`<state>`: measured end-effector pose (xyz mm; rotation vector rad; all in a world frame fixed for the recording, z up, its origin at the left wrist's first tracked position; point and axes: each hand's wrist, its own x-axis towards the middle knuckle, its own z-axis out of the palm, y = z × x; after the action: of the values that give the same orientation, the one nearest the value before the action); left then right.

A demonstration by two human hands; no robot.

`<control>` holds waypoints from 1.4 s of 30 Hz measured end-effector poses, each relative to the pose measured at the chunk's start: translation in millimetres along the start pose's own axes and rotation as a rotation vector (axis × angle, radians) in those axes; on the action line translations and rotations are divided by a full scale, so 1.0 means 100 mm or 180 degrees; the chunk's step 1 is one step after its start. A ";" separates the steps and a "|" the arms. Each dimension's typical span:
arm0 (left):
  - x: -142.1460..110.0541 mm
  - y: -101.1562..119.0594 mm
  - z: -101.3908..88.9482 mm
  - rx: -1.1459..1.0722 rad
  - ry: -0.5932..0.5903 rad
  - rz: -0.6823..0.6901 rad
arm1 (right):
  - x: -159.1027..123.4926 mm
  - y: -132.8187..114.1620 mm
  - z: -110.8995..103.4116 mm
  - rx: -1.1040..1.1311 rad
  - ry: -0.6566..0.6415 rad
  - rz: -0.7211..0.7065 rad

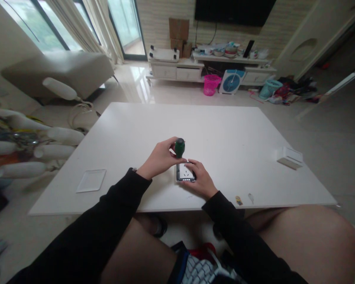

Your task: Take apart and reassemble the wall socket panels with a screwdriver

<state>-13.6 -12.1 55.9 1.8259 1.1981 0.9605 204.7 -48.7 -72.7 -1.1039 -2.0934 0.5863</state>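
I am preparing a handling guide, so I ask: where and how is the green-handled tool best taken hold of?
Probably by the thick green handle, coming from the left like the left hand. It appears roughly upright by the socket, rounded end up, and the right hand occupies the socket's right side.

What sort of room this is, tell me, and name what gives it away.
Most likely a living room in a home: a large dark television, a long low cabinet beneath it, and tall curtains point that way.
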 end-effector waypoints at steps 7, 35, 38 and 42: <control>-0.01 0.01 -0.11 -0.0407 -0.0748 0.0043 | 0.01 -0.02 -0.01 -0.0038 0.0001 0.0012; 0.00 -0.07 0.02 -0.0153 0.0075 -0.0002 | -0.02 0.11 0.05 -0.0111 -0.0071 -0.0094; 0.02 -0.08 0.00 -0.0310 -0.0059 -0.0002 | -0.02 0.11 0.05 -0.0125 -0.0072 -0.0065; 0.01 -0.06 -0.12 -0.0679 -0.0673 0.0132 | -0.02 0.09 0.03 -0.0118 -0.0105 -0.0038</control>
<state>-26.3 -7.8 56.4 1.7382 0.8972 0.8586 207.9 -45.7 -81.6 -1.1085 -2.1457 0.5657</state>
